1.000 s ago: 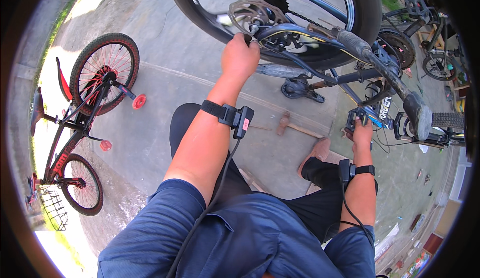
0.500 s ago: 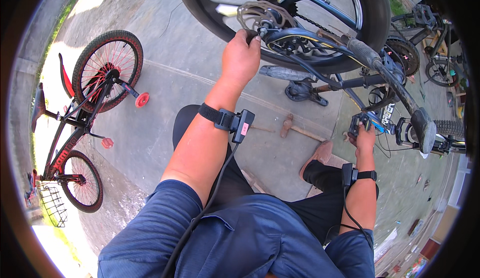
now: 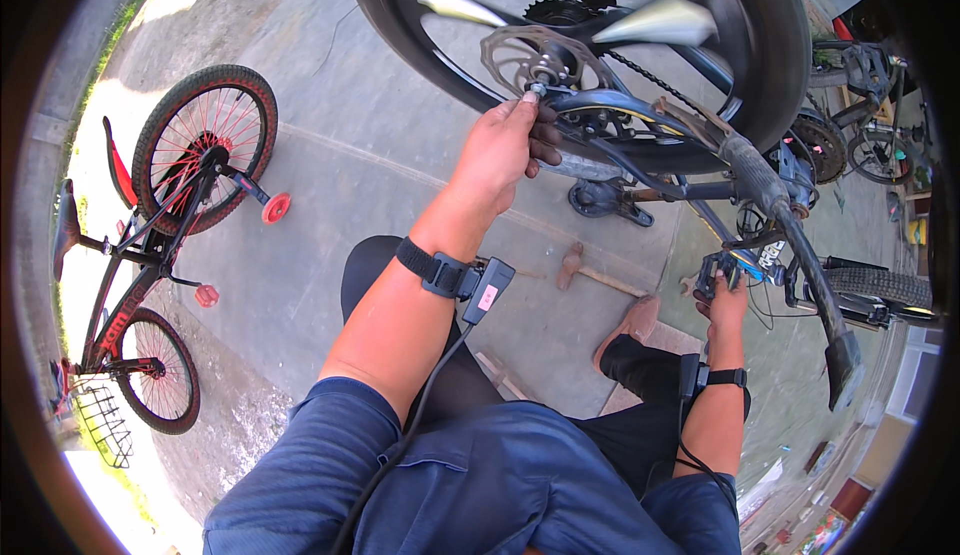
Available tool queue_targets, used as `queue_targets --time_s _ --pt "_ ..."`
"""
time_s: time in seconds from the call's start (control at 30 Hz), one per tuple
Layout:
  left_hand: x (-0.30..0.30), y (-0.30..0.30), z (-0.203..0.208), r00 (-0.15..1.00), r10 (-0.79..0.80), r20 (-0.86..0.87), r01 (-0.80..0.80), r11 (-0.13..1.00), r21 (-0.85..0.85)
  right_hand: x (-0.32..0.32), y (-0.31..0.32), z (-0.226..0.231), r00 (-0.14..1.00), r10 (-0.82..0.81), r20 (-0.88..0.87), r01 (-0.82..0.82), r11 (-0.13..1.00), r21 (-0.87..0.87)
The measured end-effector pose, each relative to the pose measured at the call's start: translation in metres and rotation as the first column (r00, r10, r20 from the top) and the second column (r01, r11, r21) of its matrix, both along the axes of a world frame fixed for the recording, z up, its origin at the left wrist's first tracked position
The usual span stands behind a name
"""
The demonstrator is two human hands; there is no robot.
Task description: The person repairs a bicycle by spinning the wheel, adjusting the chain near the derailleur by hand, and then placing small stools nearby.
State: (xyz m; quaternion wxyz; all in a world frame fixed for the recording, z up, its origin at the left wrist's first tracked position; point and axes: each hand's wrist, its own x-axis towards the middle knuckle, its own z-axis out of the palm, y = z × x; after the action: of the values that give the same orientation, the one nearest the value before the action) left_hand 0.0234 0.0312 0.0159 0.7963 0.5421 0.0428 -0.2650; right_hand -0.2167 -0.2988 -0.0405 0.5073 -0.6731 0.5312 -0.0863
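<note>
The bicycle's rear wheel (image 3: 790, 45), with a black tyre and blurred silver-and-yellow spokes, hangs tilted before me. My left hand (image 3: 505, 150) is closed at its hub, with the thumb on the axle nut (image 3: 538, 89) beside the brake disc (image 3: 505, 53); the other fingers curl below, dark with grease. To the right, my right hand (image 3: 727, 303) is wrapped round a black pedal (image 3: 718, 268) from below. Between the hands runs the dark blue frame (image 3: 630, 160), and a worn dark tube (image 3: 755, 175) crosses it. The chain (image 3: 640, 67) shows through the wheel.
A hammer (image 3: 610, 280) with a wooden handle lies on the concrete floor (image 3: 330, 175) near my shoe (image 3: 628, 333). A red-and-black child's bicycle (image 3: 140, 285) with a training wheel stands at the left. More bicycles (image 3: 880, 145) crowd the far right.
The wheel's spokes have turned and stay blurred. My left hand has shifted slightly, its thumb now stretched onto the axle nut and its fingers showing below. My right hand stays on the pedal.
</note>
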Motion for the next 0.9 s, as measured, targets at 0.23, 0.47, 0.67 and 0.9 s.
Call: queue_targets --time_s 0.23,0.47,0.67,0.9 --pt "0.010 -0.001 0.002 0.948 -0.099 -0.302 0.005 0.955 -0.296 -0.002 -0.003 0.002 0.995 -0.024 -0.092 0.022 1.000 -0.020" --pt "0.013 0.005 -0.006 0.893 -0.205 -0.400 0.012 0.901 -0.434 0.000 -0.002 0.005 0.995 -0.056 -0.087 0.063 0.994 0.092" --pt "0.017 0.008 -0.014 0.878 -0.280 -0.389 0.043 0.854 -0.518 -0.051 -0.063 -0.051 0.992 0.052 -0.118 -0.047 0.998 0.045" --pt "0.019 0.006 -0.032 0.844 -0.387 -0.371 0.084 0.779 -0.621 -0.058 -0.068 -0.063 0.947 -0.178 0.268 0.081 0.937 0.339"
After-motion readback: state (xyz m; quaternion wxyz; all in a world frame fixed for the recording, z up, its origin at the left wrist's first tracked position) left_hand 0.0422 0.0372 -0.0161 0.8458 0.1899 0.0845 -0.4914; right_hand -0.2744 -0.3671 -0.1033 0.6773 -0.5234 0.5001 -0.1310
